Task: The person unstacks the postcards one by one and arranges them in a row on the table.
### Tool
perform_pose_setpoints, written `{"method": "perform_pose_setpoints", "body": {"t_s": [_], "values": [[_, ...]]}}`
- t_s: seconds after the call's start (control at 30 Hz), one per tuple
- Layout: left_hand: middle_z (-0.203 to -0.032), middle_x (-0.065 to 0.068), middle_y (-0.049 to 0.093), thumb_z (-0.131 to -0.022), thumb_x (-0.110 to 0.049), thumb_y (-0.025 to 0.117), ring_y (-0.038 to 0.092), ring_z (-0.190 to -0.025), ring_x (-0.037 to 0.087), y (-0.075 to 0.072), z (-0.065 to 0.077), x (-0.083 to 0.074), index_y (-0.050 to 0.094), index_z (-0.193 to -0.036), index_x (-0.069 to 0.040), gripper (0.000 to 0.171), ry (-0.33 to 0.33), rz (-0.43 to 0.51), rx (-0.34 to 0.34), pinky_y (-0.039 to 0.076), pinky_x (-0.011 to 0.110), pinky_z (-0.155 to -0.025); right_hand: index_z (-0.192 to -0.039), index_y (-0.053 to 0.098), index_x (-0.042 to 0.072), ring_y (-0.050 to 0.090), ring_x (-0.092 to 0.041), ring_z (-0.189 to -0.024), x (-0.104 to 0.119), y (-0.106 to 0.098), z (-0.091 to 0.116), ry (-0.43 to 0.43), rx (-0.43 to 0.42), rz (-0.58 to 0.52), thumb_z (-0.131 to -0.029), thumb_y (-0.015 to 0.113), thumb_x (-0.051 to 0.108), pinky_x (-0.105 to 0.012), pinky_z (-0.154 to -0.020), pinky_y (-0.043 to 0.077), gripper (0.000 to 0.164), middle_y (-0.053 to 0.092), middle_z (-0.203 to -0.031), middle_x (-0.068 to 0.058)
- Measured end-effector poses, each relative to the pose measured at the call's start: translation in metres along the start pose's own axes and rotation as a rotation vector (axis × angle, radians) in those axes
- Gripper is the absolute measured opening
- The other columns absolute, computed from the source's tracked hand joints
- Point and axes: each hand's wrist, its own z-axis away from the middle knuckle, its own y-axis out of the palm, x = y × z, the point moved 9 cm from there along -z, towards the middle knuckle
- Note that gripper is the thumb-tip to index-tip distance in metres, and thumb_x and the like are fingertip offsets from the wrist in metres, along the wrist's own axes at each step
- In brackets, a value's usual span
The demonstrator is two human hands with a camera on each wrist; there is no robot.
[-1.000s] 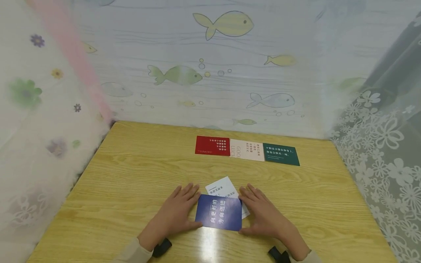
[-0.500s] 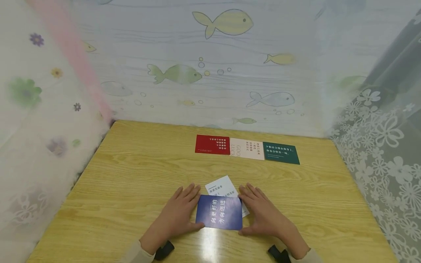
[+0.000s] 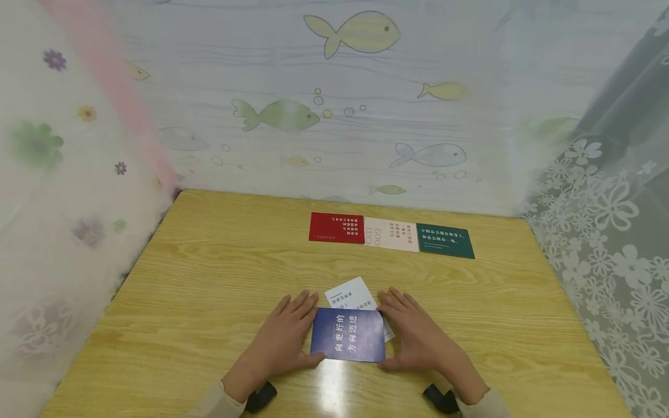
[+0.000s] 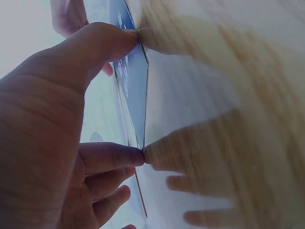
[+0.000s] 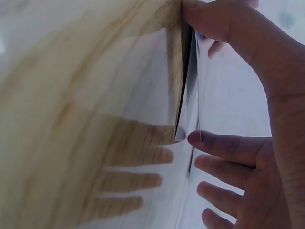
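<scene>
In the head view a blue card (image 3: 348, 335) with white writing lies across a white card (image 3: 351, 294), which juts out at an angle behind it and at its right side. My left hand (image 3: 282, 334) rests at the blue card's left edge, thumb and index fingertip touching its two corners, the fingers spread and fairly straight. On the other side my right hand (image 3: 416, 334) has its thumb at the near right corner and its index finger by the far right corner. In the right wrist view the cards (image 5: 190, 90) appear edge-on, with a narrow gap between them.
Farther back on the wooden table (image 3: 209, 278) a red card (image 3: 336, 227), a pale pink card (image 3: 392, 234) and a dark green card (image 3: 446, 240) lie side by side in a row. A fish-printed curtain (image 3: 292, 168) hangs behind the table, with more fabric at both sides.
The head view has shifted very slightly, moving everything a little upward in the picture. Both hands and the cards keep nearly the same places.
</scene>
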Motion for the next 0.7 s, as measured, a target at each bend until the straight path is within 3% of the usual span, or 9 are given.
{"method": "perform_pose_setpoints", "body": {"t_s": [0.33,0.7], "values": [[-0.162,0.014,0.038,-0.078,-0.065,0.074,0.030,-0.152,0.034,0.007,0.010,0.014,0.048,-0.151,-0.004,0.099,-0.021,0.136,0.091,0.027,0.055,-0.123,-0.139,0.060,0.006,0.034,-0.038,-0.150,0.000,-0.007,0.003,-0.032,-0.058,-0.022,-0.057,0.090,0.057,-0.055,-0.122,0.029,0.101,0.047,-0.156,-0.013],[-0.161,0.011,0.040,-0.073,-0.065,0.078,0.031,-0.152,0.033,0.004,0.011,0.015,0.053,-0.148,-0.008,0.098,0.040,0.153,0.045,0.028,0.053,-0.123,-0.146,0.055,0.007,0.039,-0.037,-0.147,0.003,-0.016,0.006,-0.109,-0.141,-0.089,-0.057,0.092,0.056,-0.059,-0.116,0.036,0.108,0.051,-0.154,-0.009]]}}
